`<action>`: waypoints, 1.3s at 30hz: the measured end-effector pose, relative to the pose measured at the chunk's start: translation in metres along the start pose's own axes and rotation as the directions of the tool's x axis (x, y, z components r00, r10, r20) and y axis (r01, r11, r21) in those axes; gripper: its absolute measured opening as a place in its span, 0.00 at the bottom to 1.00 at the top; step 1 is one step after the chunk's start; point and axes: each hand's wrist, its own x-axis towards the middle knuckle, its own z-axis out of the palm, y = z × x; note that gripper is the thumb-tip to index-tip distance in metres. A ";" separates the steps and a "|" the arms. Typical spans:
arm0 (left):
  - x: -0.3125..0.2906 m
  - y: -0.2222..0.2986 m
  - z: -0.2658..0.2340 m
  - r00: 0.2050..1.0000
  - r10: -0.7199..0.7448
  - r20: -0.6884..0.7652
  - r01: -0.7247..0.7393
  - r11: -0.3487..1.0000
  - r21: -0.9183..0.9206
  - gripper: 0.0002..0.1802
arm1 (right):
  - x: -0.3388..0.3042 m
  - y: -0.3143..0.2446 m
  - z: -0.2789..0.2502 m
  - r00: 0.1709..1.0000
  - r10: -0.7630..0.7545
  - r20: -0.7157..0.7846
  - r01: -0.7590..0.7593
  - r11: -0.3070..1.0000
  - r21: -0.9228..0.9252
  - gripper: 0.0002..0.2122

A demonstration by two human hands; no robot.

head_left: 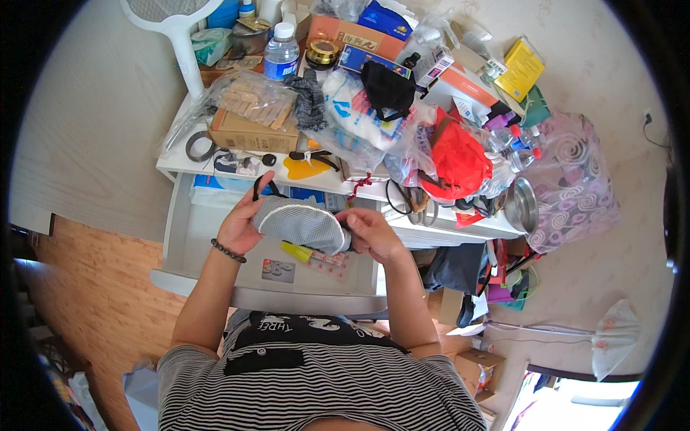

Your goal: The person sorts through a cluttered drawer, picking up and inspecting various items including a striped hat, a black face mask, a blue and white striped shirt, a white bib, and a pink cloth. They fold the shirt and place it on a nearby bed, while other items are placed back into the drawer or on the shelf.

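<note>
Both my hands hold a grey cloth face mask (298,221) above an open drawer (208,248). It has a fine woven pattern, a white curved seam and a black ear loop. My left hand (241,224) grips its left end, with the loop over the fingers. On the other side my right hand (372,235) is closed on the darker right end. Inside the drawer, below the mask, lie a yellow-green strip (296,251), a small grey picture card (278,271) and a clear plastic packet (327,268). Blue packages (309,194) sit toward its back.
The white dresser top is crowded: a cardboard box (253,133), a roll of black tape (200,146), a water bottle (281,54), a black mask (388,90), a red bag (460,158) and a metal bowl (522,205). A white racket-shaped object (180,43) stands at the back left.
</note>
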 end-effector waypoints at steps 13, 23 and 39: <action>-0.001 -0.009 0.009 0.993 -0.042 -0.106 0.015 0.970 -0.244 0.24 | 0.011 0.024 0.017 0.996 -0.084 0.038 0.053 0.860 0.508 0.15; -0.005 -0.016 -0.035 0.952 -0.240 -0.190 0.301 0.851 0.431 0.35 | 0.015 0.022 0.023 0.970 -0.240 0.040 0.205 0.892 0.403 0.14; -0.022 -0.010 0.008 0.971 0.162 -0.176 -0.027 0.805 0.593 0.14 | 0.082 -0.142 0.025 0.290 -0.909 0.301 0.244 -0.234 -0.941 0.15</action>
